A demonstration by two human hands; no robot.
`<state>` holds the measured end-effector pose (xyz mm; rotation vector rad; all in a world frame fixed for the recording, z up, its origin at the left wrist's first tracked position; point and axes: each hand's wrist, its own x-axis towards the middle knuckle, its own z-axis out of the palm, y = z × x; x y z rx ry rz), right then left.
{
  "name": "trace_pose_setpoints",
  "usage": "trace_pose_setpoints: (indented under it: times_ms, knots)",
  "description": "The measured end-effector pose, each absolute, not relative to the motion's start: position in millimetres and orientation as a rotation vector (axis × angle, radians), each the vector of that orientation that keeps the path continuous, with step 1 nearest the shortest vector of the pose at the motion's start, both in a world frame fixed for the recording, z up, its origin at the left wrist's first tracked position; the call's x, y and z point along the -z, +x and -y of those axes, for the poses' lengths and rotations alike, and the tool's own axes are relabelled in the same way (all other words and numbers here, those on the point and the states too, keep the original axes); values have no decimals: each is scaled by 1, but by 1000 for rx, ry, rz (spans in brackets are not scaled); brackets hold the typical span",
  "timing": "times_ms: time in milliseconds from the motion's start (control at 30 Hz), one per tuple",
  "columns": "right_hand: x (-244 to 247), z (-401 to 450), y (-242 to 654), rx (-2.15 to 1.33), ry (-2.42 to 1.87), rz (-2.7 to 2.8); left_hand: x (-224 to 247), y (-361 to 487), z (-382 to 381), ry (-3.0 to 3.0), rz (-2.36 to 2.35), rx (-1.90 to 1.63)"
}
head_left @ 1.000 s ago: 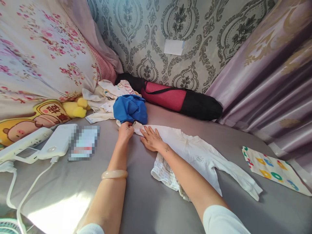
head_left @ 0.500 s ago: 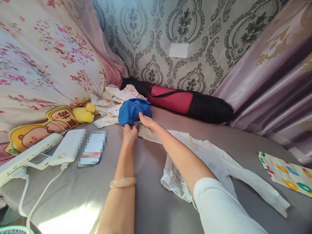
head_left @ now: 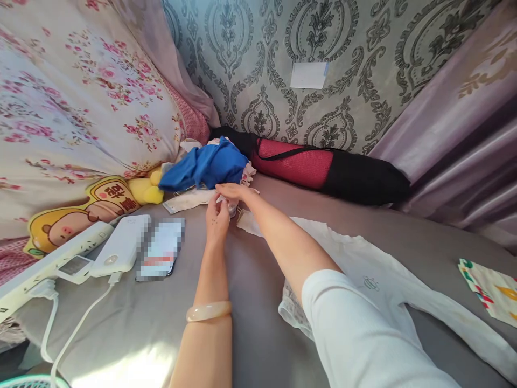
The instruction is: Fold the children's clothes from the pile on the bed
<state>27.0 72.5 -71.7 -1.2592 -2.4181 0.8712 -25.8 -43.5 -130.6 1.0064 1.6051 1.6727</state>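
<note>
A black-and-red bag (head_left: 297, 164) lies along the far edge of the grey sheet (head_left: 258, 334); toward the left edge sit a power strip (head_left: 84, 243), white power bank (head_left: 121, 246), phone (head_left: 161, 249) and pig cushion (head_left: 68, 225)
</note>
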Motion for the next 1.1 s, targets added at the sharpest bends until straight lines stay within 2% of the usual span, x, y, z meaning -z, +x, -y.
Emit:
trace_pose_setpoints:
  times_ms: [100,200,367,433,533,667,867,1100]
  knots:
    - [55,-70,44,-909,-1269,2597,127,-25,45,891,-1609,-1622]
    - [45,-47,70,-760,-1267,2688,124,-27,45,803,-1617,-1628]
    - [91,26,108,-227,-1548,2372,122,-24,47,955,-1540,-1694]
    - [115,45,115,-362,-1711,2346,122,-18,48,1076,-1456,-1632]
    - [128,52,126,-712,-1689,2422,125,-2,47,1256,-1326,-1463]
    - [113,55,161,-686,-1663,2300,135,17,43,1502,-1309,-1253]
    - [106,101,269,-479,-1872,2061,138,37,47,1831,-1257,-1022]
    - [88,194,441,-209,-2453,1333,132,81,64,2219,-1058,-680]
